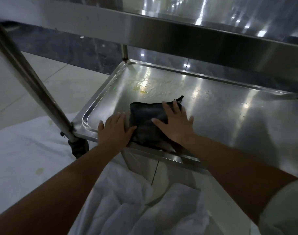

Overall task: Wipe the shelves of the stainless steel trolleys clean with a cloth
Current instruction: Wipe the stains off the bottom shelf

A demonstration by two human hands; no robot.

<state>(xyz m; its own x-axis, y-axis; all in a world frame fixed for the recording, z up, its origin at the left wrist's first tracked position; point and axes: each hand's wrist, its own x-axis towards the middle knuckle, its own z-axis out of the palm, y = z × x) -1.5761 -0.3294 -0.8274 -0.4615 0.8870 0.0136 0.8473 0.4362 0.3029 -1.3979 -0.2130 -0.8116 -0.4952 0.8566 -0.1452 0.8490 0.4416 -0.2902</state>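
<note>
A dark folded cloth (pixel 145 122) lies flat near the front edge of the trolley's lower steel shelf (pixel 221 106). My right hand (pixel 175 123) presses palm-down on the cloth's right half, fingers spread. At the cloth's left edge, my left hand (pixel 114 128) rests flat, its thumb touching the cloth and its fingers on the shelf. Yellowish smears (pixel 145 86) mark the shelf's far left part, beyond the cloth. The upper shelf (pixel 161 26) hangs over the scene.
A slanted steel post (pixel 31 82) of the trolley stands at the left, with a dark caster (pixel 78 147) below it. White fabric (pixel 128 200) covers my lap and the floor in front. Pale floor tiles (pixel 60 77) and a dark wall lie behind.
</note>
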